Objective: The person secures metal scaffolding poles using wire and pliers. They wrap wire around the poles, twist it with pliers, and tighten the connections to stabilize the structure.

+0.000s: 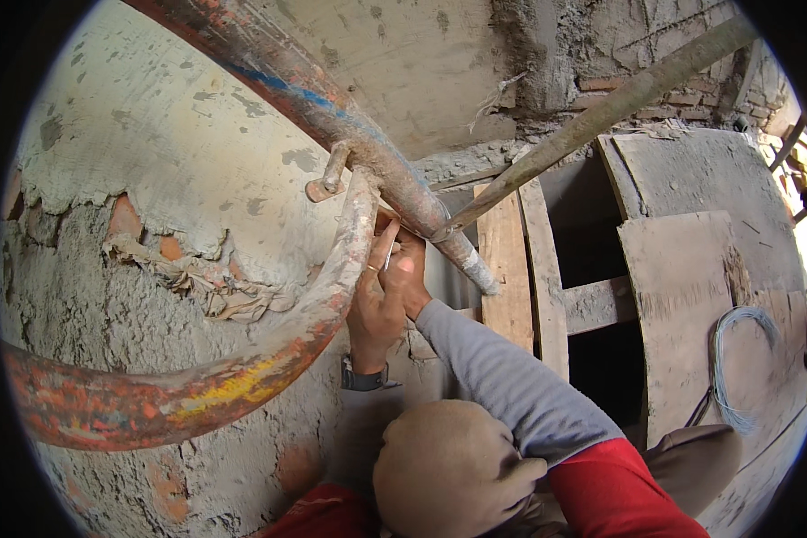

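Observation:
My left hand (374, 309), with a ring and a dark wristwatch (365, 375), is raised beside my right hand (410, 276). Both are closed close together, just below where a curved, paint-flecked metal tube (318, 336) joins a straight scaffold tube (394, 184). A thin, pale strip (389, 255) shows between them; which fingers grip it I cannot tell. The curved tube and my own fingers hide part of the grip. Close to my right hand, thin wire (443, 231) wraps the straight tube where a greyish pole (592, 125) meets it.
A rough, part-plastered wall (152, 117) rises at the left. Wooden planks (505, 260) border dark openings (592, 211) to the right. Beyond them, a coil of wire (719, 368) lies on a board (681, 296). My bent knee (457, 471) is below my hands.

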Motion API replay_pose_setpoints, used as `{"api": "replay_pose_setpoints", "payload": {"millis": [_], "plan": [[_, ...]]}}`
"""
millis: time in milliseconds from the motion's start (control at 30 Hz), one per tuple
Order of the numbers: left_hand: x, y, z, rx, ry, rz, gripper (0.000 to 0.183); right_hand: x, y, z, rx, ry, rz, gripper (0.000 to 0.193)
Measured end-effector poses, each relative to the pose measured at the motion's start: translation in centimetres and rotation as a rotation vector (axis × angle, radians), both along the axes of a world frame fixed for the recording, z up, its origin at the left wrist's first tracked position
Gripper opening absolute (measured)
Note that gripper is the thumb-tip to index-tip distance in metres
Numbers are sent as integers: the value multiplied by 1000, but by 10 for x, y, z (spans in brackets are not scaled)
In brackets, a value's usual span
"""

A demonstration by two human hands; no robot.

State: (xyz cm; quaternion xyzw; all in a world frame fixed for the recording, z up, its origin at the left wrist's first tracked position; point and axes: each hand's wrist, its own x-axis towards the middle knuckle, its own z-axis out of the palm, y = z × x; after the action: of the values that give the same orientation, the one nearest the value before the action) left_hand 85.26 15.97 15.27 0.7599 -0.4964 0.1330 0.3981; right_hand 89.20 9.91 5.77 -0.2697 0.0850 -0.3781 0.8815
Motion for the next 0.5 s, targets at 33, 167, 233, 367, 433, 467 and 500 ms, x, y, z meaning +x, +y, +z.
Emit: {"api": "replay_pose_setpoints", "payload": {"millis": [33, 167, 233, 367, 433, 467, 500], "plan": [[3, -1, 4, -47, 66, -11, 37, -1, 1, 1, 17, -60, -53, 23], [22, -6, 18, 42, 769, 138, 31, -18, -2, 7, 390, -94, 205, 23], [25, -8, 17, 30, 1031, 142, 30, -28, -8, 11, 406, -119, 330, 24], [21, -9, 10, -80, 1373, 25, 36, -40, -27, 13, 396, -104, 499, 28], [20, -11, 9, -59, 1387, -33, 40, -42, -29, 8, 441, -84, 515, 29], [21, -12, 11, -16, 1351, -66, 42, -42, -27, 5, 419, -117, 534, 30], [22, -12, 13, 24, 1314, -96, 45, -42, -24, 2, 406, -142, 568, 31]]}}
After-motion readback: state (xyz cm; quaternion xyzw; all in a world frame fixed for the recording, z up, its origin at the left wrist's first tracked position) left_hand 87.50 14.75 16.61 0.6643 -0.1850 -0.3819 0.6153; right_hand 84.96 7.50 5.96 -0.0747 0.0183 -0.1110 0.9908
